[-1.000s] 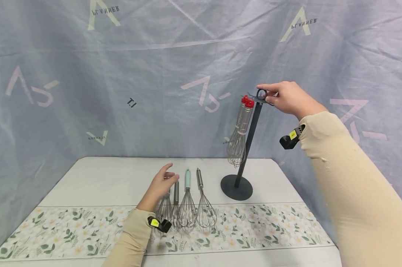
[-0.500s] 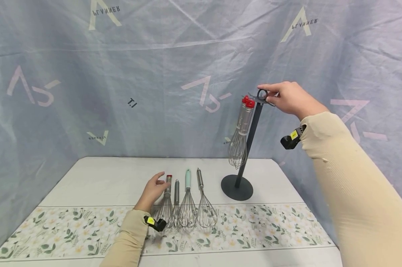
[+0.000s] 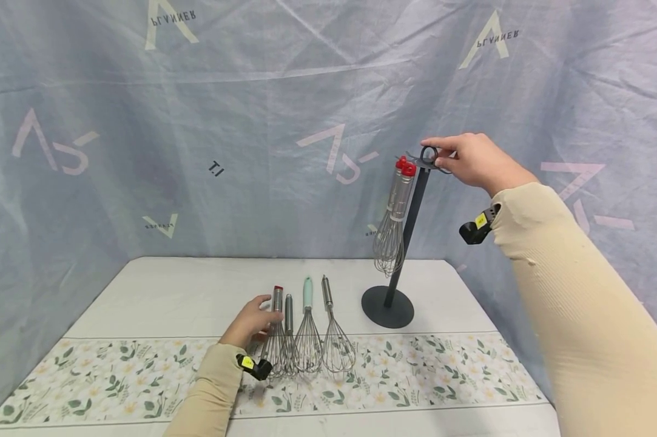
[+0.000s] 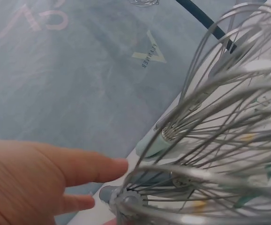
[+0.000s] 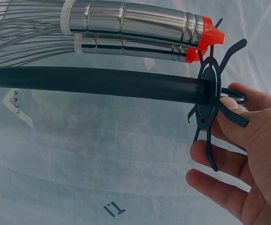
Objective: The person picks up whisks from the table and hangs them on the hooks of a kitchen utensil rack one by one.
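Observation:
My left hand (image 3: 252,318) holds the leftmost whisk (image 3: 278,297) by the lower part of its red-tipped metal handle, thumb across the front. In the left wrist view its wires (image 4: 210,108) loom close, and part of the grip is hidden behind them. My right hand (image 3: 472,161) pinches the ring on top of a dark hook stand (image 3: 410,224) between thumb and index finger. The right wrist view shows the curved hooks (image 5: 211,154) passing among the fingers. Two red-tipped whisks (image 3: 400,200) hang from the stand's left side.
Beside the held whisk lie a small grey-handled whisk (image 3: 289,312), a mint-handled whisk (image 3: 307,294) and a steel-handled whisk (image 3: 327,291). The stand's round base (image 3: 380,312) rests on the white table (image 3: 170,297) at the right. A grey-blue curtain (image 3: 262,200) hangs behind.
My left hand first drew back left and down off the whisk, then closed round its lower handle; the whisk has shifted slightly right. The right hand has stayed on the ring.

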Demonstrator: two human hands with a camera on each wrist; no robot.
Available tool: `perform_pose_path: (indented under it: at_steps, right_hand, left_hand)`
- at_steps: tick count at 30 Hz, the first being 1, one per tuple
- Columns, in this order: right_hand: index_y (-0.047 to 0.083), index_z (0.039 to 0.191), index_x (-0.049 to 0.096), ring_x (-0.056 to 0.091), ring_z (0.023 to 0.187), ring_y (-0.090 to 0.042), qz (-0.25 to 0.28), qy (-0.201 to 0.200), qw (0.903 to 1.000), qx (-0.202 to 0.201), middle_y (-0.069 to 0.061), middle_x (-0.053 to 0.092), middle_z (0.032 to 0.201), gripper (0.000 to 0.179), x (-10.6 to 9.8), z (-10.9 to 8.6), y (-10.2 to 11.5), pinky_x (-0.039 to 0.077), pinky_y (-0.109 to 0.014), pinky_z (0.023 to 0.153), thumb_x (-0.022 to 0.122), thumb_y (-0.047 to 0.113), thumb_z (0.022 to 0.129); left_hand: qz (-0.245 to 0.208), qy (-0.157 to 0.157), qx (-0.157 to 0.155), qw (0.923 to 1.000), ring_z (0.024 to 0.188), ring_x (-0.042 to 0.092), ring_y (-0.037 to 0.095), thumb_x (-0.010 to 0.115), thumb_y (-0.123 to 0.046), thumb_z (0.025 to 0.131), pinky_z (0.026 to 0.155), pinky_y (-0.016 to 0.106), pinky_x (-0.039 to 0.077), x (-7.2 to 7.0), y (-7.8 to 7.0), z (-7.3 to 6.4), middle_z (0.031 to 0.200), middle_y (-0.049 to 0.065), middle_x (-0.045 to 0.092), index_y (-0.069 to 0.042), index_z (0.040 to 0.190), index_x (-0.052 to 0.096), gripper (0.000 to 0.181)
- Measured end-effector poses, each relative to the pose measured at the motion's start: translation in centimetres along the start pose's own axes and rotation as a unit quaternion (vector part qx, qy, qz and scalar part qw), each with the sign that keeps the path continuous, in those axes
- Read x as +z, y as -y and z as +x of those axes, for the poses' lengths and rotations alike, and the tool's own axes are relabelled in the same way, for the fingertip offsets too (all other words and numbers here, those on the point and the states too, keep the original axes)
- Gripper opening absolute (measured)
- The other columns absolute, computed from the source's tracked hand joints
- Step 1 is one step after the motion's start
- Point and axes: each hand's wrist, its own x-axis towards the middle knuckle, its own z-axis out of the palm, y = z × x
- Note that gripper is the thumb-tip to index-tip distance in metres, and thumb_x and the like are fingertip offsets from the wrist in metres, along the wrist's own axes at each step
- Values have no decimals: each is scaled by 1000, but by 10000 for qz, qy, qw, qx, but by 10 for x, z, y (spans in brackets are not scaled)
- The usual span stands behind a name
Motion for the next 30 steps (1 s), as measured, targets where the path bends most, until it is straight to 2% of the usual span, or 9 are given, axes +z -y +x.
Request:
perform_pose_path:
  at_steps: [4,6,14,19,22,26,30]
  right_hand:
    - [21,156,42,61,99,-34,-22,18,10000,-2,-18,67,124,53,0,-1,-1,43,-45,74,54,14,106]
    - [20,156,42,61,100,-34,-12,3,10000,-29,-18,67,123,52,1,-1,-2,43,-46,76,54,13,105]
    - [15,153,46,62,101,-35,16,-121,9997,-219,-21,69,120,50,2,-1,-3,44,-49,82,56,10,104]
    - [16,155,43,60,107,-38,15,-34,9998,-205,-22,67,125,51,1,-1,-3,44,-51,85,54,11,105]
    - [17,156,41,55,118,-41,59,62,9999,-148,-22,63,131,52,1,0,-2,43,-55,90,53,12,106]
    - [20,158,37,43,135,-46,159,156,9998,12,-23,50,148,54,2,0,-1,39,-60,99,51,15,107]
    - [21,159,35,40,138,-48,271,213,9993,119,-25,41,154,54,5,0,-3,39,-61,100,49,15,107]
  left_hand:
    - [168,48,8,9998,91,65,31,72,-15,93,65,41,56,3,0,0,132,30,56,-4,156,33,75]
    - [195,-4,30,9998,90,65,30,72,-13,93,63,40,55,4,0,-1,132,29,56,-3,155,34,73]
    - [-15,-185,-5,9998,67,54,23,66,-8,92,52,36,51,8,0,1,102,18,63,-5,154,38,68]
    - [-332,-262,-111,9990,62,53,21,64,-7,91,51,36,53,7,1,2,102,18,62,-5,152,40,65]
    - [-418,-267,-127,9987,60,51,19,64,-7,91,51,36,54,7,1,1,101,19,61,-5,151,41,64]
    - [-485,-254,-132,9984,59,48,18,64,-7,92,51,36,55,6,1,1,103,19,59,-6,151,41,63]
    - [-497,-265,-100,9984,59,47,18,65,-8,92,52,36,55,6,1,-1,104,19,59,-6,150,42,63]
